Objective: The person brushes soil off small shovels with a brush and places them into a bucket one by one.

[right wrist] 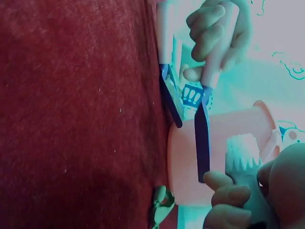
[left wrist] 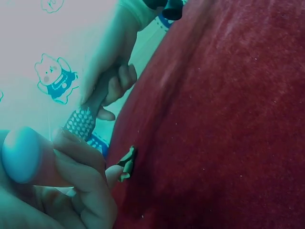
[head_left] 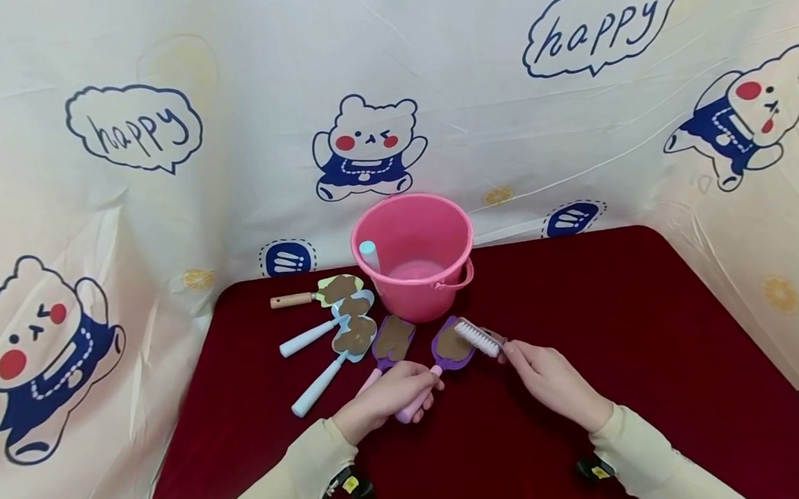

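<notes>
My left hand [head_left: 397, 391] grips the pink handle of a small garden shovel [right wrist: 202, 143] with a purple blade, raised off the table. Brown soil-like stuff coats that blade. In my right hand [head_left: 555, 381] is a brush [head_left: 477, 339] with white bristles, pinched by its handle. From the head view the bristles overlap the blade's right side; the right wrist view shows a gap between them. Beside my left hand lies a second purple shovel [head_left: 393, 340], also brown-coated, its handle partly hidden by that hand.
A pink bucket [head_left: 416, 298] stands at the back, with a pale blue handle [head_left: 368, 251] inside. To its left lie two blue shovels [head_left: 318, 384] and a green trowel [head_left: 294, 299] with a wooden handle, all brown-coated. A small crumpled green thing [right wrist: 162, 207] lies on the red cloth.
</notes>
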A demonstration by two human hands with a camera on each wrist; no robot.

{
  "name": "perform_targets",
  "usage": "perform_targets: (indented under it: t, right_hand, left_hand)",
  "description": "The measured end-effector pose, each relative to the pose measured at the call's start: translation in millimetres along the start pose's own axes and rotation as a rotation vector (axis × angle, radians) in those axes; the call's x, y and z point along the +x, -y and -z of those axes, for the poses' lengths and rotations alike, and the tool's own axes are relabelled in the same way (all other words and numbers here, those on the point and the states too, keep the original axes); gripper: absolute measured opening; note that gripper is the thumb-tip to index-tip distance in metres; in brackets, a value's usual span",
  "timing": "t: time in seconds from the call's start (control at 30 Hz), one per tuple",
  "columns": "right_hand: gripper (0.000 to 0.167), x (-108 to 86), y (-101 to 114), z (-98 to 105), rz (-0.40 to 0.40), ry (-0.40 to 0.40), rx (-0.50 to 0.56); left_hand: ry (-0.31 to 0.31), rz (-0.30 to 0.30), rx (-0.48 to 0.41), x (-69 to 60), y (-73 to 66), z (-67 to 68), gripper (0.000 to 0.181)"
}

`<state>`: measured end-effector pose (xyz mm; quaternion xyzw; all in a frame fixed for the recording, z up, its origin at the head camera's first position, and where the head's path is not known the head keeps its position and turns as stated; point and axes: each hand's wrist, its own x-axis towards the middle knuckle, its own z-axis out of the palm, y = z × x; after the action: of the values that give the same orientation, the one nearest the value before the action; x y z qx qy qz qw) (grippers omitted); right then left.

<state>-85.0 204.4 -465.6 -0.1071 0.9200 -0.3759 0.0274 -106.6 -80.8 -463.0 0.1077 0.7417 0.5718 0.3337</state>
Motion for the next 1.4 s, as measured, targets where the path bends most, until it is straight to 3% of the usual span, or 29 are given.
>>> perform_targets:
  t: [0.5, 0.87, 1.17, 1.4]
  right_hand:
    - [0.022, -0.5, 9.0, -12.1, 0.162, 0.044, -0.108]
    - [0.023, -1.9, 6.8, -11.9, 0.164, -0.060, -0.130]
    - [0.026, -1.7, 9.8, -15.2, 0.199, -0.002, -0.073]
    - [0.025, 4.1, 4.8, -9.6, 0.198, -0.030, -0.077]
  left_hand:
    - [0.030, -0.007, -0.009, 0.8, -6.7, -5.7, 0.036]
    - [0.020, -0.011, 0.011, -3.3, -10.8, -6.4, 0.029]
    - [0.024, -0.034, 0.013, -1.6, -10.1, -5.6, 0.036]
    - [0.020, -0.033, 0.021, -4.6, -11.7, -2.7, 0.036]
